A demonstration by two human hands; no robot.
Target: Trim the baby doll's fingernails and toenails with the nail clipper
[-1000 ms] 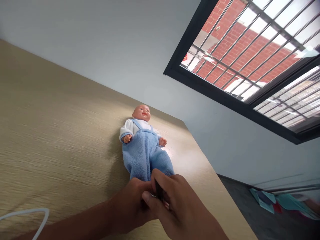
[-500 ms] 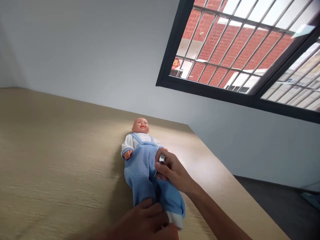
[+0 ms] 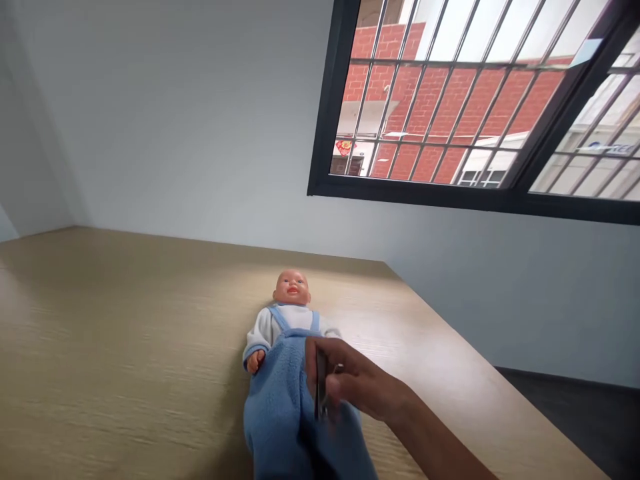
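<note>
A baby doll (image 3: pixel 280 393) lies on its back with its head toward the wall, in light blue fleece overalls and a white top. My right hand (image 3: pixel 363 380) is closed around a silver nail clipper (image 3: pixel 320 390), holding it above the doll's thigh. The clipper points downward, and its lower end is blurred. The doll's arm on the right is partly covered by my hand, and its feet lie below the picture's edge. My left hand is out of view.
The doll rests on a light wood table (image 3: pixel 125 353), whose right edge runs slantwise down to the dark floor (image 3: pixel 575 407). Behind it rises a pale wall (image 3: pixel 200 133) with a dark-framed, barred window (image 3: pixel 410 187) at the upper right.
My left hand was at the doll's lower leg and has gone out of view. The view has tilted up and levelled. The clipper in my right hand has turned, and its lever looks different.
</note>
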